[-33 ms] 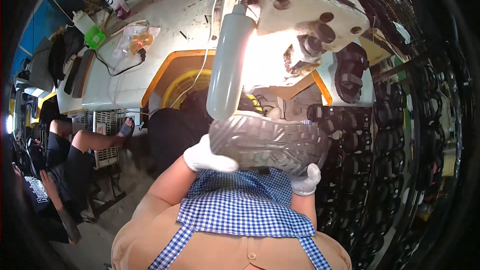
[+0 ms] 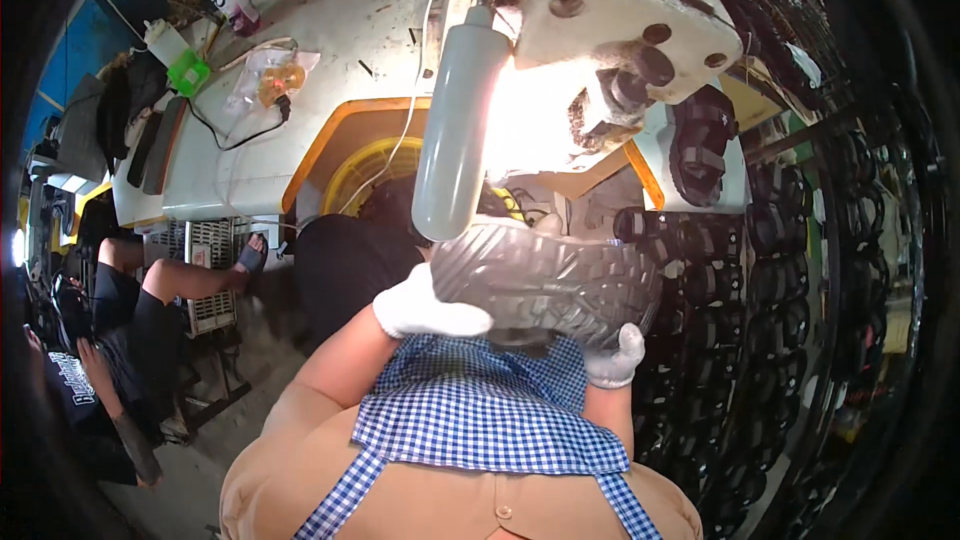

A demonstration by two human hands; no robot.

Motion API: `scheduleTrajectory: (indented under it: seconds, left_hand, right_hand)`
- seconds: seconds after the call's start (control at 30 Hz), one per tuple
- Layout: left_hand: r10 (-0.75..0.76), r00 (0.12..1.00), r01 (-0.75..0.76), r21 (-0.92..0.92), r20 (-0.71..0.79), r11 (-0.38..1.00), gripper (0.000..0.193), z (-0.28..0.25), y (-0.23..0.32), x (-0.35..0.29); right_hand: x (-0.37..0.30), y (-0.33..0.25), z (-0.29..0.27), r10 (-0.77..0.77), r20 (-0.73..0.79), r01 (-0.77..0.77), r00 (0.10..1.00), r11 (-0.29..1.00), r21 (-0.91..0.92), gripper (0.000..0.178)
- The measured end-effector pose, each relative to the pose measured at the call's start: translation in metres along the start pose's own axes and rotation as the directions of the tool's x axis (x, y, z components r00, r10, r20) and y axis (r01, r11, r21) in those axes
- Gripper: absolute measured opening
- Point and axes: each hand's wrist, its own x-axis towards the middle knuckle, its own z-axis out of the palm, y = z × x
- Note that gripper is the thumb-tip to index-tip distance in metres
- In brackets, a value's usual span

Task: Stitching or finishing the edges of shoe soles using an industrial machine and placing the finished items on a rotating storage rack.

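Observation:
In front of my apron, below the lamp, a dark sandal (image 2: 560,275) is held sideways with its grooved sole facing me. My left hand (image 2: 428,308), in a white glove, grips one end with the thumb along the lower edge. At the other end, my gloved right hand (image 2: 615,355) is closed on it, thumb up against the sole; its other fingers are hidden behind. The sandal's upper side faces away and is mostly hidden. Just above it hangs a grey cylindrical lamp (image 2: 455,130), beside the head of a white machine (image 2: 630,20).
Another dark sandal (image 2: 702,145) lies on the worktable's right part. Racks of sandals (image 2: 775,290) stand on the right. On the white worktable (image 2: 350,50) are bottles and a cable. A person (image 2: 130,290) sits at left near a pale crate (image 2: 212,275).
My left hand has shifted slightly to the right, and the sandal has moved a little right and tilted slightly. My right hand has barely moved and keeps its grip.

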Motion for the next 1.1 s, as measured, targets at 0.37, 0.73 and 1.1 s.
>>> scheduleTrajectory:
  seconds: [0.37,0.73,1.1]
  left_hand:
    - [-0.156,0.988,0.157,-0.041,0.015,0.987,0.101,0.004,0.01,0.061]
    - [-0.164,0.985,0.148,-0.245,-0.048,0.958,0.101,-0.025,0.015,0.033]
    - [-0.105,0.949,-0.079,-0.544,-0.298,0.835,0.096,-0.084,0.005,-0.023]
  right_hand:
    - [0.061,-0.028,-0.076,-0.206,0.069,0.203,0.976,0.978,0.041,0.074]
    - [0.053,-0.035,-0.01,-0.283,0.107,0.299,0.953,0.931,-0.207,0.088]
    - [0.088,0.029,0.083,-0.025,0.279,0.1,0.96,0.961,-0.257,0.094]
